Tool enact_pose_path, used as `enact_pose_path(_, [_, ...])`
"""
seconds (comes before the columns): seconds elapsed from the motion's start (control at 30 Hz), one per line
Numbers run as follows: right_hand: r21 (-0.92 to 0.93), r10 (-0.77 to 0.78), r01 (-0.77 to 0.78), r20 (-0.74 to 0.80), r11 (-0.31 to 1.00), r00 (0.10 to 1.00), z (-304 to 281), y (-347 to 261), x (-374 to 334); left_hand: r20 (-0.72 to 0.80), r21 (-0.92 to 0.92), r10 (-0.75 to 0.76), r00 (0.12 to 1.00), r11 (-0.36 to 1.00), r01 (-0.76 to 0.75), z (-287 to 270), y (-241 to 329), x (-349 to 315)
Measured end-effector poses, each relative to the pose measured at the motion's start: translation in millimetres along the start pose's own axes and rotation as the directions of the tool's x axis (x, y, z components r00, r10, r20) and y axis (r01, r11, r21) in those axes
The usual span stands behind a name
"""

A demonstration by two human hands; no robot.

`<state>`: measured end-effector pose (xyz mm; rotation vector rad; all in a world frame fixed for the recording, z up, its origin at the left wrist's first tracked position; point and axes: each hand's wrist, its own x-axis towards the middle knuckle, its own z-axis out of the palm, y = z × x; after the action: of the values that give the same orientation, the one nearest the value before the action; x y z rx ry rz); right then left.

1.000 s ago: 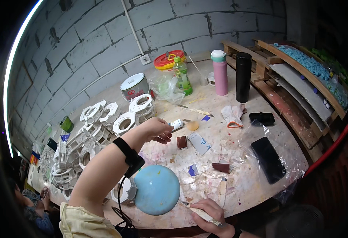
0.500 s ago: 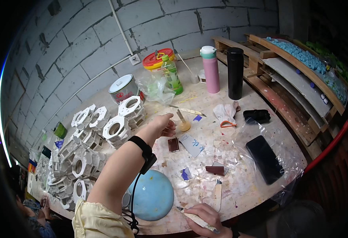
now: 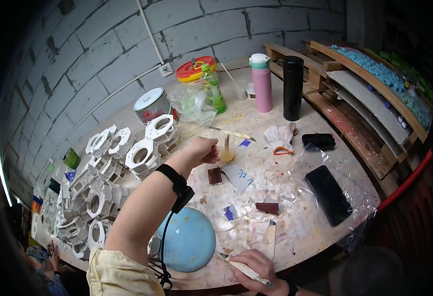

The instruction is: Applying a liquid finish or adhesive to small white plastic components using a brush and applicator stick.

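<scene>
Worktable (image 3: pixel 298 238): spreading beneath the fingers of both hands, left hand (image 3: pixel 204 149) and right hand (image 3: pixel 257 262).

Heap of white ring-shaped parts (image 3: pixel 107 185): lying to the left of the left fingers, well apart from both hands; neither hand is touching it.

Blue dome (image 3: pixel 189 241): sitting nearer the wearer than the left fingers, and left of the right fingers.

Black phone (image 3: pixel 328 195): resting well to the right of the left fingers, beyond the right ones.

Right-hand knife (image 3: pixel 246 271): right fingers are closing firmly round its pale handle; the tip is pointing up and left, near the dome, contact unclear.

Spare knife (image 3: pixel 271 240): lying just beyond the right fingers, unheld.

White card (image 3: pixel 238 178) and two maroon blocks (image 3: pixel 214 176) (image 3: pixel 267 207): lying nearer than the left fingers and to their right, beyond the right fingers.

Amber piece (image 3: pixel 227 156): sitting just right of the left fingers, a thin strip (image 3: pixel 227 142) standing up at it. Those fingers are hovering loosely curled; cannot tell their gap or any hold.

Progress, as judged: knife already in hand, no cutting showing; any pick-up by the left fingers remaining unconfirmed; finished and unfinished parts not distinguishable.
</scene>
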<state>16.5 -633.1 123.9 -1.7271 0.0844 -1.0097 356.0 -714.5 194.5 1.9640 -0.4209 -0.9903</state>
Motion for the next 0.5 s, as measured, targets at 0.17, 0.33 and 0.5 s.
enact_pose_path(0.17, [-0.068,0.051,-0.046,0.081,0.997,0.995,-1,4,-7,0.006,-0.005,0.031,1.000,1.000,-0.031,-18,10,-28])
enact_pose_path(0.33, [-0.068,0.075,-0.072,0.055,0.995,0.996,1,5,-12,0.044,-0.015,0.064,0.997,0.998,-0.063,-38,17,-89])
enact_pose_path(0.5, [0.017,0.243,-0.243,-0.007,0.970,0.970,1,8,-19,0.067,-0.001,0.101,0.993,0.995,-0.101,-61,7,-160])
